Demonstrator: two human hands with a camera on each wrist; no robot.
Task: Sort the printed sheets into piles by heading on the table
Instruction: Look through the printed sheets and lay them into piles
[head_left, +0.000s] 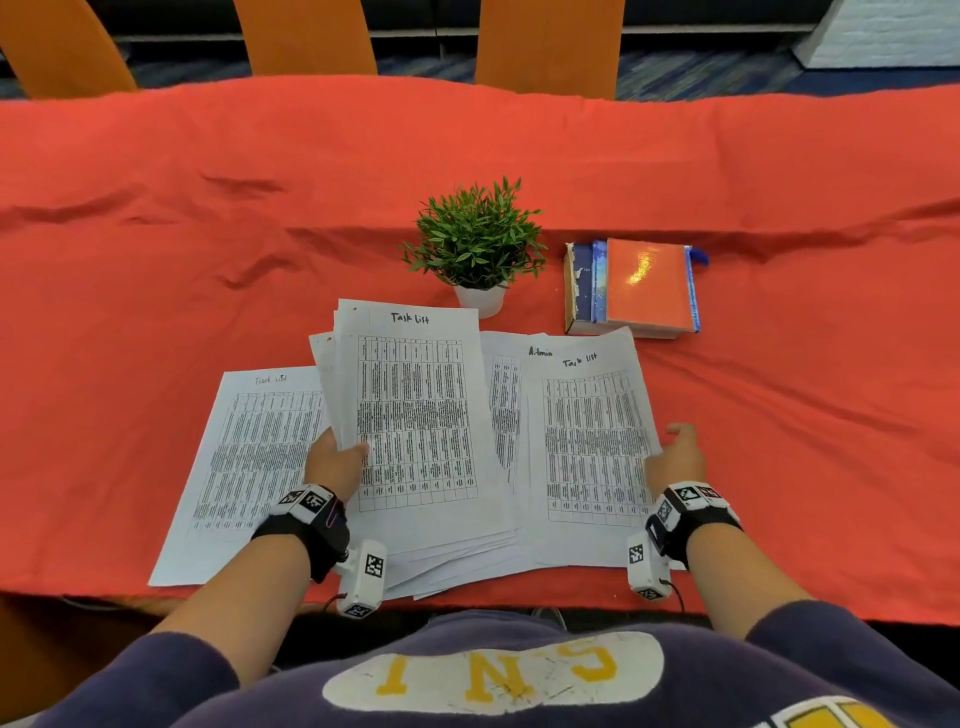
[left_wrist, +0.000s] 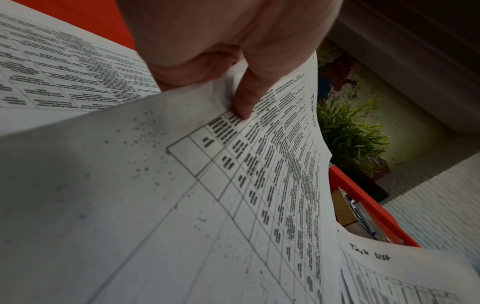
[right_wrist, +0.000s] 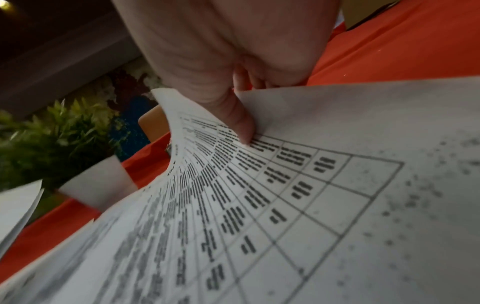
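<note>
Head view: my left hand (head_left: 335, 460) pinches a thick stack of white printed sheets (head_left: 415, 415) headed "Task list", thumb on top and fingers (left_wrist: 242, 102) curled beneath, just in front of the small green potted plant (head_left: 475, 241). My right hand (head_left: 675, 457) grips a single white sheet headed "Task list" (head_left: 592, 441), right of the plant. Another such sheet (head_left: 249, 457) lies flat on the red-clothed surface (head_left: 156, 260), left of the plant.
</note>
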